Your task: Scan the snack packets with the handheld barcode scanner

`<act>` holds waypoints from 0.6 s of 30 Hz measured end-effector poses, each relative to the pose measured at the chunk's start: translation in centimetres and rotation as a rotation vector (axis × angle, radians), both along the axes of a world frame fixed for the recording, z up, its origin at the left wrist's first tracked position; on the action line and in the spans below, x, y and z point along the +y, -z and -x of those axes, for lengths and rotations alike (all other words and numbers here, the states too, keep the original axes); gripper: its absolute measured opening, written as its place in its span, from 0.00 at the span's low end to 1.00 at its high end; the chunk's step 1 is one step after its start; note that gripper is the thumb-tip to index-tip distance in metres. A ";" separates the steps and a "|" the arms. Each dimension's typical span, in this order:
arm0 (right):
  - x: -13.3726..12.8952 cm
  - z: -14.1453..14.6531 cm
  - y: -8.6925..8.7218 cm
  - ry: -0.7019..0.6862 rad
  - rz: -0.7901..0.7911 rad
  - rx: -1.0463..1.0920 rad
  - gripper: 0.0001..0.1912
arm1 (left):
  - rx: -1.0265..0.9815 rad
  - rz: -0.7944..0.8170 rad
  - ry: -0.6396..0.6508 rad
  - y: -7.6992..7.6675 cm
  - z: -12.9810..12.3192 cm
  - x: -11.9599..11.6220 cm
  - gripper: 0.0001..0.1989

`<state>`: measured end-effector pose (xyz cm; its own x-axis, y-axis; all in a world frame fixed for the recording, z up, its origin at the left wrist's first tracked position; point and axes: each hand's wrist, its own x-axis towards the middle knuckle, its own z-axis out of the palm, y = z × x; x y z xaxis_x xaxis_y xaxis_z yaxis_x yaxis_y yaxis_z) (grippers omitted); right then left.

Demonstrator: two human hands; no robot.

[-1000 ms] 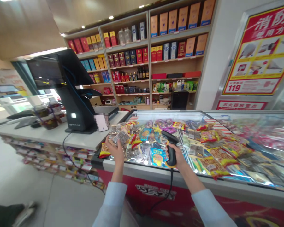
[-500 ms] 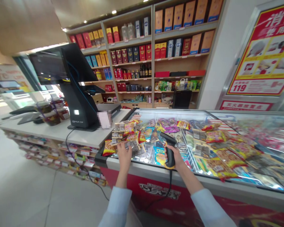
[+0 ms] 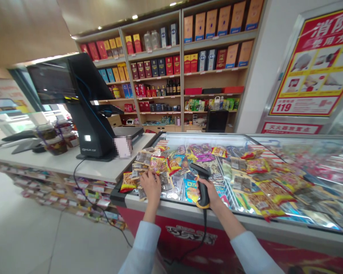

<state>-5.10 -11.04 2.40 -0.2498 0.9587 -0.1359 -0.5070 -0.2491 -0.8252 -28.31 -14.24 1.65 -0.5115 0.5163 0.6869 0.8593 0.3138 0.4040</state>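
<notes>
on the glass-topped freezer chest (image 3: 188, 207), our right hand (image 3: 208, 190) grips a black handheld barcode scanner (image 3: 201, 182) while our left hand (image 3: 151, 185) presses flat, fingers spread, on a clear plastic snack packet (image 3: 162, 182); many bright snack packets (image 3: 257, 182) lie about unsorted.

In my right hand (image 3: 210, 192) I hold a black barcode scanner (image 3: 201, 182), low and just right of the frame's centre. It stands upright in my closed grip, its head tipped up and to the left, with a yellow ring at the base of the handle and a black cable dropping below it. Just left of centre, my left hand (image 3: 151, 185) lies palm down on small clear snack packets (image 3: 162, 179), which lie flat and overlapping on the glass freezer lid (image 3: 205, 142).
</notes>
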 end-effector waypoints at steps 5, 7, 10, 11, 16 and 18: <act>-0.1 0.0 0.1 -0.007 0.007 -0.015 0.12 | 0.046 0.045 -0.028 -0.2 -0.2 -0.1 0.11; 0.0 -0.1 0.2 -0.009 0.008 -0.011 0.12 | 0.037 -0.002 -0.018 -0.1 -0.2 -0.1 0.12; 0.1 -0.1 0.4 -0.010 0.000 -0.001 0.12 | 0.001 -0.093 0.017 0.3 0.0 0.1 0.14; 0.1 -0.1 0.4 -0.007 -0.007 0.005 0.12 | -0.010 -0.113 0.031 0.4 0.0 0.2 0.14; 0.2 0.0 0.5 0.009 -0.054 0.014 0.13 | -0.055 -0.162 0.066 0.7 0.3 0.4 0.15; 0.2 0.0 0.5 0.010 -0.050 0.012 0.13 | -0.048 -0.171 0.060 0.6 0.2 0.3 0.14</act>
